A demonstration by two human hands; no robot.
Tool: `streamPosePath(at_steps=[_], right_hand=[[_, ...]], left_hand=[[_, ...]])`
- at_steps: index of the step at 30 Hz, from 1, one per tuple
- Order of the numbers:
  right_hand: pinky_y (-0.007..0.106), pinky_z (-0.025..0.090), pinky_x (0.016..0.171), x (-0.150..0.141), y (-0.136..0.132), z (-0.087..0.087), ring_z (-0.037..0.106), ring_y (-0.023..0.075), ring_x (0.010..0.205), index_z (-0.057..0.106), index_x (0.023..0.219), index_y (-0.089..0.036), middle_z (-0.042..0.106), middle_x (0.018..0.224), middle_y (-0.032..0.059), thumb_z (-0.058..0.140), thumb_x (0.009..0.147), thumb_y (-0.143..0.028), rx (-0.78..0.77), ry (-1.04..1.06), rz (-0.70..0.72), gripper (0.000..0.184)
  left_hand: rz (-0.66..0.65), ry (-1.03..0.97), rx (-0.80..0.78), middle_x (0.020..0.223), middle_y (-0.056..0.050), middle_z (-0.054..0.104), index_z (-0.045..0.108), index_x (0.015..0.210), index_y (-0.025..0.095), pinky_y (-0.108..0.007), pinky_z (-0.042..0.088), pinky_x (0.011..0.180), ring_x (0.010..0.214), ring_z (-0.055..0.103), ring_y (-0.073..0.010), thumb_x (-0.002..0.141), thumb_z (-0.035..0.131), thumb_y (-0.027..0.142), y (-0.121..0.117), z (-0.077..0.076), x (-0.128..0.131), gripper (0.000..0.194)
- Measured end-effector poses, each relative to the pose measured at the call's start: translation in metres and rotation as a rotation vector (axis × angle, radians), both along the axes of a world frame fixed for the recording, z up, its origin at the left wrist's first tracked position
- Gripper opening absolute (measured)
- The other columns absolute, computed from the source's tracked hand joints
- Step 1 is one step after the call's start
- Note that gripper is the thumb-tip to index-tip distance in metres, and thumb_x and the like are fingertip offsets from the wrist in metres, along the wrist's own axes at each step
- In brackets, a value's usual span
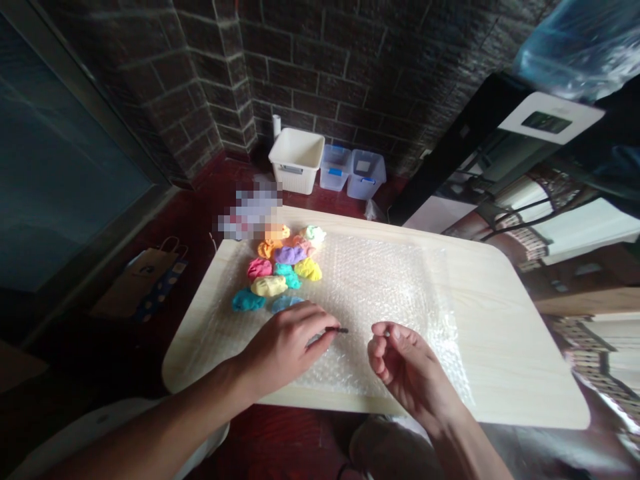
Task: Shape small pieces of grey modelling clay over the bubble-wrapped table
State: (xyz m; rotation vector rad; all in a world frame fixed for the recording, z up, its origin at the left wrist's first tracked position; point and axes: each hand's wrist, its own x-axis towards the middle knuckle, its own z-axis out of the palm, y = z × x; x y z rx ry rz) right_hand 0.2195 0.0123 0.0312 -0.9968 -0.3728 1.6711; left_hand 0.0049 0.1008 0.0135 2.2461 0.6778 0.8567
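Note:
My left hand [295, 337] is above the near part of a bubble wrap sheet [385, 280], pinching a small, thin dark piece [342, 330] between thumb and fingertips. Across a gap, my right hand [407, 367] is closed with thumb and forefinger together on a tiny greyish bit [387, 333], too small to name. Several crumpled, soft-looking coloured lumps lie on the wrap beyond my left hand, among them a purple lump [290, 255], a yellow lump [309, 269] and a teal lump [249, 300]. A light blue lump [286, 303] is partly hidden behind my left hand.
The wrap lies on a pale wooden table [510, 347] with rounded corners. On the floor beyond stand a white basket [296, 160] and two clear bins [367, 175]. Paper bags [145, 277] stand at the left, and a dark-framed rack [450, 147] at the right.

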Motion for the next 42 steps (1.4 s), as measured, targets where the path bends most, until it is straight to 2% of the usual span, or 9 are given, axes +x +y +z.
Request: streamPosePath(at_steps=[5, 11, 18, 25, 29, 33, 36, 39, 42], right_hand=[[0.013, 0.050, 0.048, 0.002, -0.003, -0.003, 0.065, 0.0088, 0.053, 0.083, 0.086, -0.018, 0.074, 0.066, 0.0032, 0.089, 0.081, -0.042, -0.005, 0.080, -0.025, 0.026], [0.012, 0.047, 0.047, 0.003, -0.003, -0.004, 0.060, 0.0064, 0.052, 0.080, 0.080, -0.020, 0.070, 0.065, 0.0007, 0.092, 0.078, -0.039, -0.001, 0.085, -0.041, 0.023], [0.017, 0.050, 0.054, 0.004, -0.001, -0.007, 0.062, 0.0098, 0.060, 0.080, 0.082, -0.025, 0.073, 0.074, 0.0013, 0.098, 0.069, -0.030, 0.036, -0.082, -0.092, 0.022], [0.021, 0.039, 0.046, -0.002, 0.003, -0.014, 0.048, 0.0096, 0.050, 0.069, 0.068, -0.020, 0.059, 0.057, -0.0028, 0.096, 0.071, -0.033, 0.103, -0.252, -0.068, 0.029], [0.021, 0.043, 0.051, -0.005, 0.002, -0.020, 0.053, 0.0097, 0.052, 0.072, 0.069, -0.018, 0.065, 0.060, -0.0020, 0.099, 0.067, -0.030, 0.087, -0.405, -0.079, 0.029], [0.027, 0.053, 0.063, -0.004, 0.001, -0.023, 0.065, 0.0149, 0.064, 0.083, 0.084, -0.018, 0.076, 0.070, 0.0047, 0.094, 0.075, -0.034, 0.084, -0.429, -0.050, 0.022], [0.030, 0.056, 0.064, -0.005, 0.001, -0.022, 0.068, 0.0177, 0.067, 0.084, 0.094, -0.018, 0.078, 0.077, 0.0074, 0.089, 0.081, -0.039, 0.080, -0.431, -0.048, 0.026], [0.030, 0.054, 0.056, -0.007, 0.001, -0.019, 0.065, 0.0169, 0.059, 0.081, 0.083, -0.016, 0.075, 0.071, 0.0068, 0.084, 0.086, -0.044, 0.102, -0.522, -0.021, 0.028], [0.028, 0.052, 0.054, -0.009, 0.001, -0.018, 0.062, 0.0154, 0.055, 0.079, 0.074, -0.017, 0.071, 0.064, 0.0041, 0.089, 0.080, -0.040, 0.136, -0.605, -0.030, 0.025]], left_hand=[[0.002, -0.011, 0.005, 0.090, -0.002, 0.073, 0.071, 0.101, 0.018, -0.028, 0.051, 0.076, 0.084, 0.069, -0.0167, 0.097, 0.064, 0.009, 0.000, 0.000, 0.001, 0.012], [-0.003, -0.010, 0.009, 0.089, -0.001, 0.073, 0.070, 0.100, 0.018, -0.029, 0.051, 0.076, 0.084, 0.069, -0.0170, 0.097, 0.064, 0.009, 0.000, 0.000, 0.001, 0.012], [-0.003, -0.003, 0.013, 0.090, -0.002, 0.074, 0.070, 0.100, 0.018, -0.030, 0.052, 0.076, 0.084, 0.069, -0.0174, 0.098, 0.063, 0.011, -0.001, -0.002, 0.000, 0.010], [0.001, 0.001, 0.004, 0.089, -0.003, 0.073, 0.071, 0.100, 0.017, -0.030, 0.052, 0.075, 0.083, 0.069, -0.0178, 0.097, 0.063, 0.010, 0.000, -0.002, 0.000, 0.011], [0.003, -0.029, 0.004, 0.088, -0.004, 0.072, 0.071, 0.098, 0.017, -0.029, 0.052, 0.073, 0.081, 0.068, -0.0173, 0.094, 0.065, 0.009, 0.000, 0.000, 0.000, 0.010], [0.005, -0.039, -0.012, 0.087, -0.004, 0.071, 0.071, 0.096, 0.016, -0.027, 0.052, 0.072, 0.081, 0.068, -0.0167, 0.093, 0.066, 0.008, 0.000, 0.003, 0.000, 0.010], [0.009, -0.040, -0.030, 0.087, -0.004, 0.071, 0.072, 0.095, 0.016, -0.027, 0.052, 0.072, 0.081, 0.068, -0.0166, 0.093, 0.066, 0.008, 0.000, 0.004, 0.001, 0.010], [0.010, -0.052, -0.041, 0.087, -0.004, 0.071, 0.073, 0.095, 0.017, -0.027, 0.053, 0.072, 0.081, 0.068, -0.0165, 0.093, 0.066, 0.009, 0.000, 0.003, 0.001, 0.010], [0.005, -0.065, -0.043, 0.087, -0.003, 0.073, 0.074, 0.096, 0.018, -0.027, 0.053, 0.073, 0.081, 0.070, -0.0164, 0.092, 0.067, 0.009, -0.001, 0.002, 0.002, 0.011]])
